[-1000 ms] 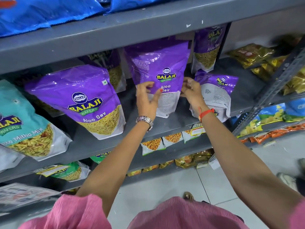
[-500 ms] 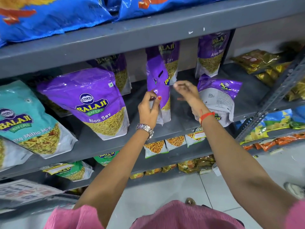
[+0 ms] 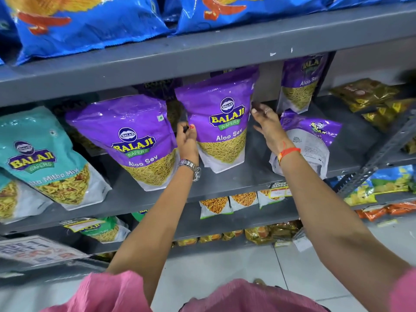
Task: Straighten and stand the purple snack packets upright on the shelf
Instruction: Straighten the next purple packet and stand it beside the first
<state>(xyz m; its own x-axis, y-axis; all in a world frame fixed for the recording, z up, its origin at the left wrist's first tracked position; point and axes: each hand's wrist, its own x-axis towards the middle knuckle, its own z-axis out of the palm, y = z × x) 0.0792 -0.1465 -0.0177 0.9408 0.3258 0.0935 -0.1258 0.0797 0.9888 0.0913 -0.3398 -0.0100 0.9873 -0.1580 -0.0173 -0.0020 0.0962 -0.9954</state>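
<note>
A purple Aloo Sev packet stands upright, front side out, on the grey middle shelf. My left hand pinches its left edge. My right hand rests against its right edge with fingers spread. To the left a second purple packet leans forward. Right of my right hand a third purple packet slumps with its back side showing. Another purple packet stands at the back right. More purple packets sit dimly behind the front ones.
Teal Mitha Mix packets lean at the left of the same shelf. Yellow-brown packets lie at the right. Blue bags fill the shelf above. Small packets hang on the lower shelf. A slanted metal upright crosses the right side.
The held packet has turned from edge-on to front facing out and stands straight. My right hand moved from the air to its right edge. The view came closer.
</note>
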